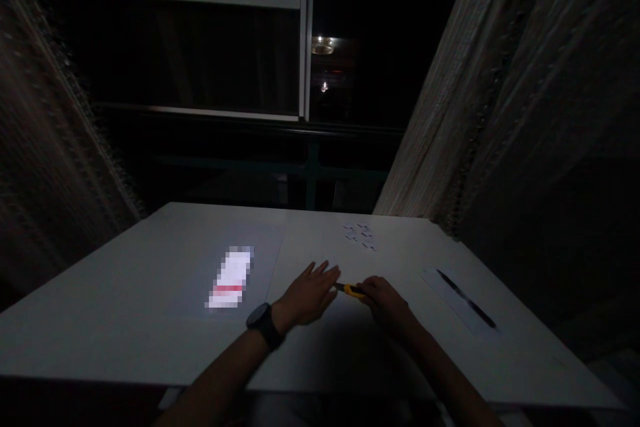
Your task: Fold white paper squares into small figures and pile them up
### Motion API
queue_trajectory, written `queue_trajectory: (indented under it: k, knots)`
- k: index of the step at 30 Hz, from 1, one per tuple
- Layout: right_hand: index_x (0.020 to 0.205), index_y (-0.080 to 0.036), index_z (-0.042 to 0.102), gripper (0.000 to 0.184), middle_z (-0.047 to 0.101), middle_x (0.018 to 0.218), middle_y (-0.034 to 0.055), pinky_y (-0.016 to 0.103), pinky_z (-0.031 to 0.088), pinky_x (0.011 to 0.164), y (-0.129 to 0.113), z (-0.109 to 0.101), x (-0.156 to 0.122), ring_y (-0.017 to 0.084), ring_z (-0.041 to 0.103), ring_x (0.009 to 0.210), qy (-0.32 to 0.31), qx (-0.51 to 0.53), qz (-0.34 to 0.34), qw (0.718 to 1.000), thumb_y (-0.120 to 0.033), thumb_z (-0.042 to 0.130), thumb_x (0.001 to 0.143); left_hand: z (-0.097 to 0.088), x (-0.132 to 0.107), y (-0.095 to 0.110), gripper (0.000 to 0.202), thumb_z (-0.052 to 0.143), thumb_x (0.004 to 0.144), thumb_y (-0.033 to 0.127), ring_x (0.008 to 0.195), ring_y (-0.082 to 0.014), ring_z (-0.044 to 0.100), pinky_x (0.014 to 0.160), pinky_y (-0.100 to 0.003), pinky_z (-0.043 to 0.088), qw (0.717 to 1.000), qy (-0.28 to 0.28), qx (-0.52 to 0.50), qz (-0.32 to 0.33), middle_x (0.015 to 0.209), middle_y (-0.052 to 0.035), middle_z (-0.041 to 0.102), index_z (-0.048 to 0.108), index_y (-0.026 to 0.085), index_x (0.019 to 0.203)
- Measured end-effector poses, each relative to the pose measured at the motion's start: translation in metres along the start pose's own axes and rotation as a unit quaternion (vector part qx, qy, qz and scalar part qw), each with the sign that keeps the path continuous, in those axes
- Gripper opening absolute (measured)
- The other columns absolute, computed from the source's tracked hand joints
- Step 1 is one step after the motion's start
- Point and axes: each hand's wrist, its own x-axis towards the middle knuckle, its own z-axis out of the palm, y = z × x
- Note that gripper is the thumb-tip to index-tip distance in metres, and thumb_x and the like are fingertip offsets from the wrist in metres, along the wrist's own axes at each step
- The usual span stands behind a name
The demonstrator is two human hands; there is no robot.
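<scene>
Slips [367,235] lie beyond the yellow cutter [353,291], pen [466,299] rightward.

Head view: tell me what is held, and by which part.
The right hand grips a yellow and black cutter by its handle. Whether the left hand, palm down, pins anything cannot be told.

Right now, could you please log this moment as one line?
left hand: palm down at table; right hand: grips yellow cutter, tip toward left hand; beyond: small pieces; right: black stick on pale strip; left: bright blurred rectangle
</scene>
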Motion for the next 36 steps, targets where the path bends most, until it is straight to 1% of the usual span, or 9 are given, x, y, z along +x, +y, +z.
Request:
queue_trajectory:
  k: [2, 4, 9, 11, 16, 19, 23, 26, 36]
  knots:
    - [0.105, -0.017, 0.056, 0.026, 0.056, 0.095, 0.0092, 0.031, 0.041, 0.076, 0.002, 0.000, -0.002, 0.020, 0.050, 0.089, 0.000, 0.003, 0.002, 1.000, -0.015, 0.045, 0.081, 0.007, -0.004, -0.006, 0.048, 0.029, 0.088, 0.038, 0.127, -0.0219, 0.026, 0.102, -0.043, 0.023, 1.000, -0.010, 0.019, -0.014, 0.136, -0.0101, 0.036, 0.030, 0.017, 0.131]
    - [0.105, -0.018, 0.057, 0.026, 0.056, 0.095, 0.0091, 0.031, 0.042, 0.074, 0.003, 0.000, -0.005, 0.020, 0.050, 0.088, -0.003, 0.007, 0.009, 1.000, -0.016, 0.044, 0.081, 0.011, -0.008, -0.007, 0.050, 0.029, 0.087, 0.041, 0.126, -0.0225, 0.029, 0.101, -0.041, 0.025, 0.998, 0.005, 0.034, -0.056, 0.136, -0.0132, 0.035, 0.033, 0.014, 0.130]
    - [0.104, -0.020, 0.058, 0.026, 0.057, 0.094, 0.0085, 0.032, 0.041, 0.074, 0.008, -0.004, -0.009, 0.020, 0.051, 0.087, -0.007, 0.007, 0.027, 1.000, -0.023, 0.042, 0.084, 0.014, -0.011, 0.005, 0.053, 0.032, 0.086, 0.041, 0.121, -0.0314, 0.036, 0.096, -0.046, 0.027, 0.974, 0.032, 0.091, -0.207, 0.129, -0.0237, 0.040, 0.044, 0.005, 0.121]
    - [0.104, -0.020, 0.059, 0.027, 0.057, 0.094, 0.0082, 0.032, 0.041, 0.074, 0.010, -0.005, -0.010, 0.020, 0.050, 0.087, -0.003, 0.003, 0.035, 0.999, -0.024, 0.041, 0.084, 0.013, -0.010, 0.012, 0.052, 0.032, 0.085, 0.042, 0.118, -0.0336, 0.039, 0.094, -0.048, 0.029, 0.965, 0.036, 0.103, -0.237, 0.125, -0.0256, 0.044, 0.047, 0.004, 0.118]
    - [0.102, -0.020, 0.060, 0.026, 0.057, 0.093, 0.0078, 0.030, 0.041, 0.072, 0.012, -0.004, -0.010, 0.019, 0.051, 0.086, -0.010, 0.004, 0.055, 0.998, -0.024, 0.043, 0.083, 0.013, -0.013, 0.019, 0.052, 0.030, 0.085, 0.044, 0.114, -0.0349, 0.040, 0.088, -0.047, 0.033, 0.964, 0.037, 0.109, -0.241, 0.124, -0.0243, 0.044, 0.047, 0.008, 0.118]
    - [0.103, -0.019, 0.060, 0.026, 0.057, 0.095, 0.0083, 0.031, 0.040, 0.075, 0.011, -0.007, -0.011, 0.020, 0.051, 0.088, 0.003, -0.002, 0.062, 0.998, -0.022, 0.044, 0.082, 0.010, -0.017, 0.019, 0.051, 0.034, 0.083, 0.046, 0.114, -0.0352, 0.038, 0.088, -0.047, 0.032, 0.964, 0.039, 0.119, -0.233, 0.123, -0.0223, 0.044, 0.047, 0.010, 0.117]
    - [0.102, -0.017, 0.060, 0.026, 0.058, 0.094, 0.0097, 0.032, 0.041, 0.076, 0.012, -0.012, -0.016, 0.021, 0.051, 0.088, 0.037, -0.022, 0.076, 0.996, -0.020, 0.045, 0.081, 0.001, -0.016, 0.021, 0.035, 0.037, 0.084, 0.040, 0.104, -0.0284, 0.044, 0.084, -0.043, 0.033, 0.976, 0.031, 0.122, -0.177, 0.107, -0.0148, 0.052, 0.053, 0.015, 0.103]
    - [0.101, -0.017, 0.060, 0.025, 0.058, 0.093, 0.0101, 0.032, 0.041, 0.075, 0.015, -0.015, -0.022, 0.021, 0.051, 0.087, 0.048, -0.023, 0.083, 0.995, -0.021, 0.045, 0.081, -0.004, -0.012, 0.023, 0.030, 0.031, 0.087, 0.035, 0.094, -0.0245, 0.046, 0.080, -0.041, 0.034, 0.980, 0.022, 0.122, -0.157, 0.097, -0.0113, 0.053, 0.054, 0.016, 0.094]
    - [0.103, -0.020, 0.059, 0.026, 0.058, 0.094, 0.0091, 0.033, 0.043, 0.073, 0.016, -0.010, -0.033, 0.021, 0.053, 0.086, 0.041, 0.006, 0.073, 0.996, -0.023, 0.046, 0.081, -0.003, -0.005, 0.021, 0.036, 0.026, 0.088, 0.040, 0.090, -0.0239, 0.047, 0.074, -0.038, 0.038, 0.979, 0.010, 0.101, -0.175, 0.096, -0.0118, 0.051, 0.052, 0.016, 0.092]
